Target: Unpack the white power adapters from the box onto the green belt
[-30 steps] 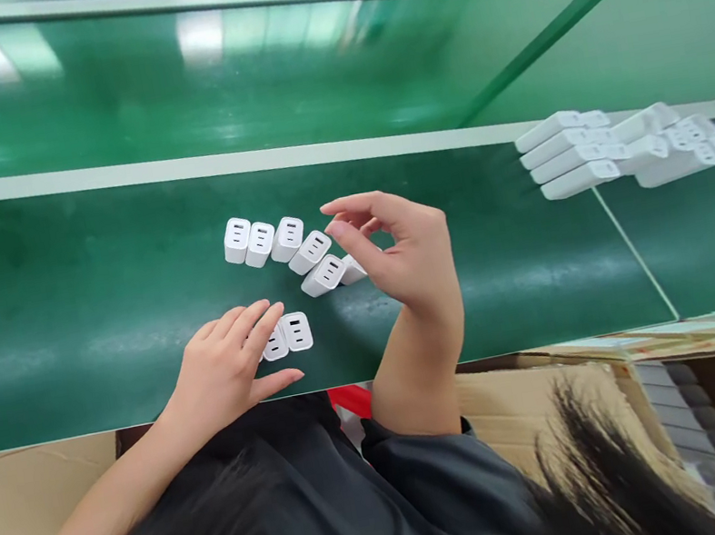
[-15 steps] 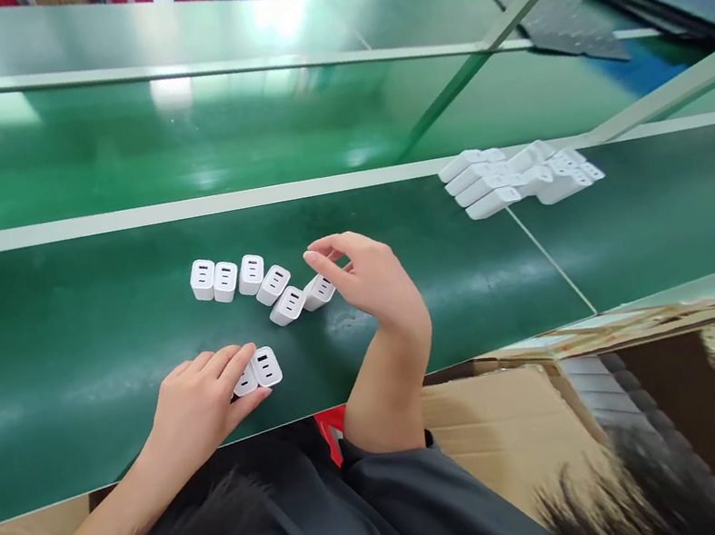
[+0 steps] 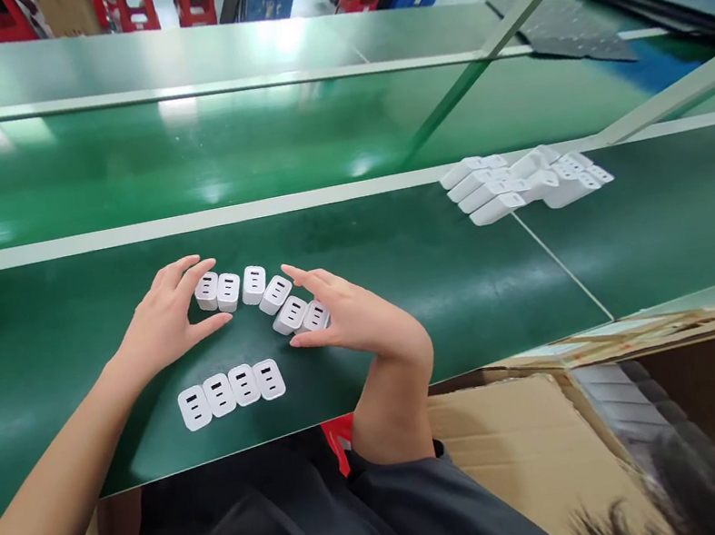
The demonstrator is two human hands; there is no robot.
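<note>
White charger blocks with slots on their top faces stand on the green bench. A curved upper row of several chargers [image 3: 254, 285] lies between my hands. My left hand [image 3: 160, 325] is at the row's left end, thumb and fingers apart around the leftmost charger [image 3: 208, 291]. At the other end, my right hand [image 3: 362, 313] has its thumb and index finger spread about the rightmost charger [image 3: 316, 315], partly covering it. Whether either hand presses on a charger, I cannot tell. Nearer my body, a straight row of several chargers [image 3: 220, 395] stands side by side, touched by neither hand.
Further right on the bench [image 3: 391, 224], a cluster of white chargers [image 3: 489, 189] lies near the pale rail [image 3: 344, 191]. A cardboard box [image 3: 501, 454] stands below the bench edge at right. Dark sheets [image 3: 664, 6] are stacked at the upper right.
My left hand has left the near row, uncovering its chargers, and moved up to the upper row's left end. My right hand has spread around the right end, where the last chargers now sit closer together.
</note>
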